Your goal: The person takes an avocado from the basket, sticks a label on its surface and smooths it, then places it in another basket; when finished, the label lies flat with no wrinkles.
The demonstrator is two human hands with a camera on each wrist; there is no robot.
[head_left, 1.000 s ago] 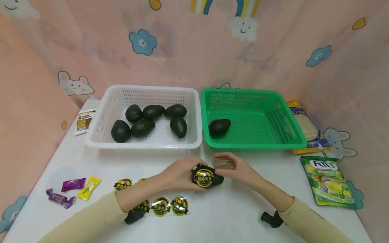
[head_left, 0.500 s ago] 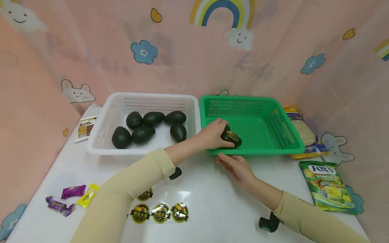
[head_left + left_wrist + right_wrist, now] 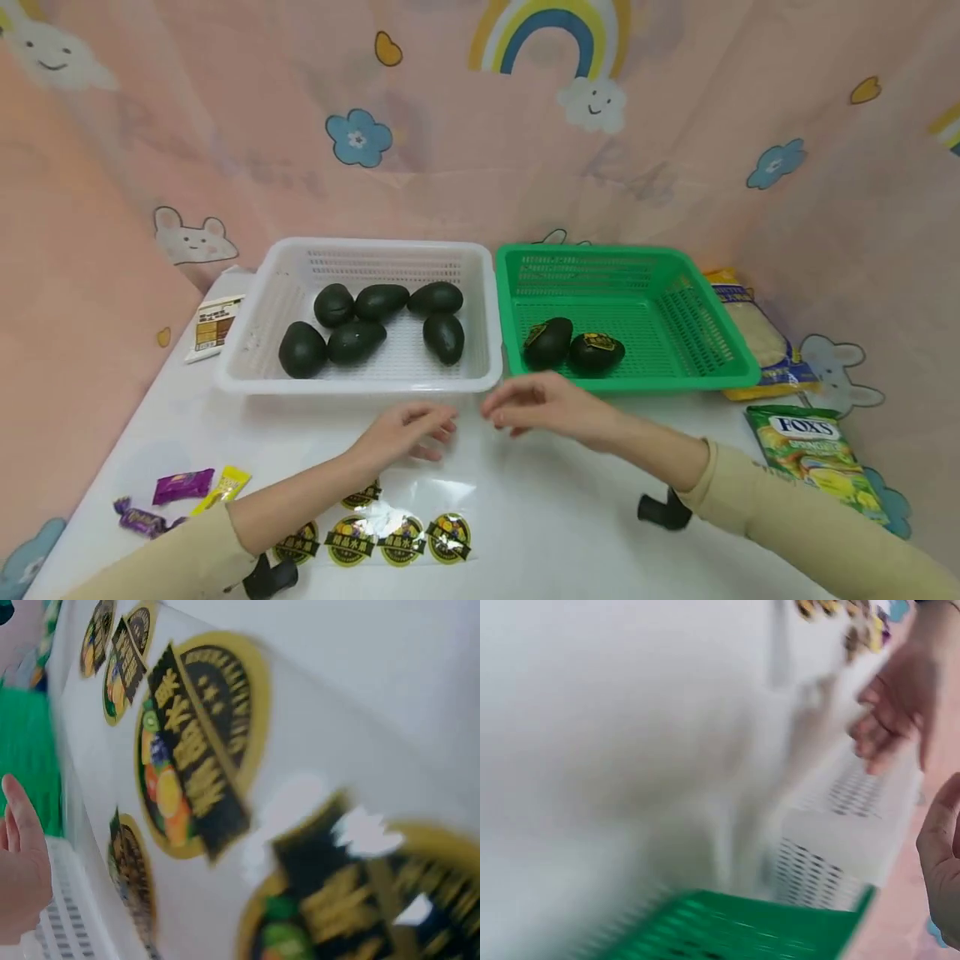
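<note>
My left hand (image 3: 405, 433) holds nothing, its fingers loosely bent, over the table in front of the white basket (image 3: 360, 386). Just behind the wrist lies a clear sheet of round black-and-gold fruit stickers (image 3: 348, 540); the forearm hides part of it. My right hand (image 3: 547, 406), also without anything in it, hovers near the front edge of the green basket (image 3: 675, 384), fingers pointing left. Two avocados sit side by side in that basket: the left avocado (image 3: 549, 343) and the right avocado (image 3: 597, 354), each bearing a sticker. Several plain avocados (image 3: 356, 342) lie in the white basket.
Wrapped candies (image 3: 183, 486) lie at the left front. A small packet (image 3: 213, 325) is beside the white basket. On the right are a blue-and-yellow bag (image 3: 757, 333) and a green FOX'S bag (image 3: 817, 458). A pink patterned curtain (image 3: 450, 167) hangs behind.
My left hand has put the stickered avocado into the green basket, let go and drawn back left towards the sticker sheet. My right hand has shifted slightly left.
</note>
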